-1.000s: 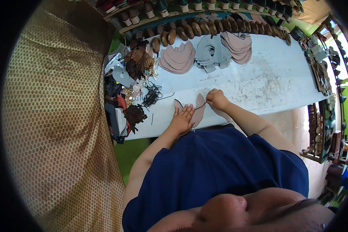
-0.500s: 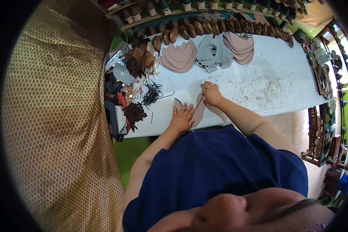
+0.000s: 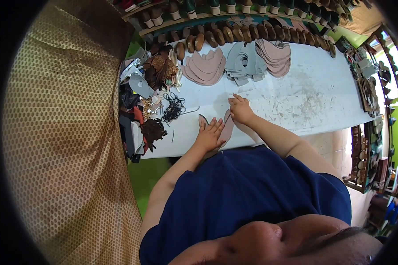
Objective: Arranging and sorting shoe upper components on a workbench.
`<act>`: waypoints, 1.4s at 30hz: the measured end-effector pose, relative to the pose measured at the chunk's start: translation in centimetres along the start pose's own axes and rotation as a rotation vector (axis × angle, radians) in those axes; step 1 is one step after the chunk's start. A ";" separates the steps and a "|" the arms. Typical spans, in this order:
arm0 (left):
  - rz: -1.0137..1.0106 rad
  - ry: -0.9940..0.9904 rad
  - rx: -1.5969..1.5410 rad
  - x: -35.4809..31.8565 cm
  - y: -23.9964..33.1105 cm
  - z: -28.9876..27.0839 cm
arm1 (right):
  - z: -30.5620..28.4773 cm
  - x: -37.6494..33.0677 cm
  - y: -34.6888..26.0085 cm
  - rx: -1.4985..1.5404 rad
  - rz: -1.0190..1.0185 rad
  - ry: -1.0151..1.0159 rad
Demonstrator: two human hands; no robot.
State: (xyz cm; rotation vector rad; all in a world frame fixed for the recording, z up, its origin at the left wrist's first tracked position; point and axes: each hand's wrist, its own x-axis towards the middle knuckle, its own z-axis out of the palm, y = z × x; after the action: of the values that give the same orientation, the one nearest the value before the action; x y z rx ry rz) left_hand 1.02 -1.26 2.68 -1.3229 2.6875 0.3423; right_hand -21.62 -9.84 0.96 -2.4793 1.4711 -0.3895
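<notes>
In front of me on the white table lies a curved, pinkish-beige shoe-upper piece point(image 3: 227, 128) with a dark edge along part of it. My left hand point(image 3: 210, 134) rests flat across it, fingers spread, hiding its middle. One tip of the piece shows past my left fingertips. My right hand point(image 3: 240, 110) is at the far end of the piece's right arm, fingers partly bent and somewhat apart, the index finger reaching forward. Whether a fingertip presses on the edge is too small to tell. Neither hand visibly grips anything.
Stacks of pink cut pieces point(image 3: 204, 67) and grey cut pieces point(image 3: 244, 63) lie farther back, before a row of brown shoe lasts point(image 3: 227, 33). Black cords point(image 3: 174, 106) and brown scraps point(image 3: 154, 129) crowd the left end. A patterned curtain point(image 3: 75, 132) hangs at left; shelves point(image 3: 360, 159) stand at right.
My right hand has shifted slightly, its fingers loosening apart with the index finger straighter. My left hand stays flat on the piece, moved very little.
</notes>
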 end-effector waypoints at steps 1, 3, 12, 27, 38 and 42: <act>-0.003 -0.030 0.000 0.1 0.0 -0.2 | 0.1 0.1 0.1 0.019 -0.012 -0.001; 0.003 -0.030 0.018 0.1 0.1 -0.5 | 0.3 0.5 0.1 0.039 -0.024 0.002; 0.001 -0.006 0.012 0.1 -0.2 0.0 | -0.3 2.3 -1.3 -0.037 -0.077 -0.079; -0.007 -0.010 -0.099 1.9 0.0 -0.9 | 0.3 2.9 -0.8 0.031 -0.019 -0.085; -0.061 -0.009 -0.092 2.5 0.6 -0.8 | -1.6 2.7 -1.9 -0.138 0.049 -0.214; -0.065 -0.012 -0.147 2.6 0.1 -0.9 | -0.2 4.0 -2.2 0.045 0.460 -0.169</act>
State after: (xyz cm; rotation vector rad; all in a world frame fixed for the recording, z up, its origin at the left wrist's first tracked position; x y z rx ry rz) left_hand -0.66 -3.38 2.98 -1.4386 2.6465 0.5476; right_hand -18.03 -12.29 2.30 -1.9954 1.8612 -0.1200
